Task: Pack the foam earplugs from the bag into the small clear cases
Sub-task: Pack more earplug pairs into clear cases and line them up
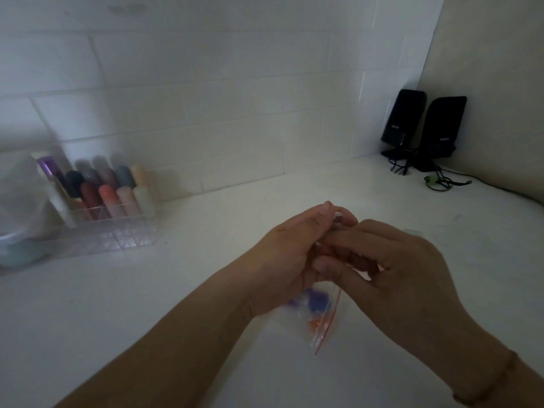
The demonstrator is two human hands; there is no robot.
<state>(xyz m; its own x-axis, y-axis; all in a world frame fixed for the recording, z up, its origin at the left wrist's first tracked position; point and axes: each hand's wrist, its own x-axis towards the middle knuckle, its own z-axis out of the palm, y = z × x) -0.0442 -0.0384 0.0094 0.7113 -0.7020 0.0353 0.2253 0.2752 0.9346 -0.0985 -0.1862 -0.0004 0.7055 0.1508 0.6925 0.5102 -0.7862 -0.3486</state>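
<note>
A: Head view. I log the left hand [290, 254] and right hand [394, 269] meeting above the smooth white counter [176, 304], fingers curled round something small and clear; I cannot tell what.

B: The bag?

A: The thin clear bag [316, 316], red-edged, hangs crumpled beneath the hands, pinched at its top. Blurred blue and orange earplugs [315, 300] sit inside.

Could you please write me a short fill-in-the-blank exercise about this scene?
1. The clear bag hanging below the left hand and right hand has a ____ strip along its edge.
2. The two speakers in the corner are ____.
3. The colourful tubes stand in a ____ organizer.

Missing words: red; black; clear
</note>
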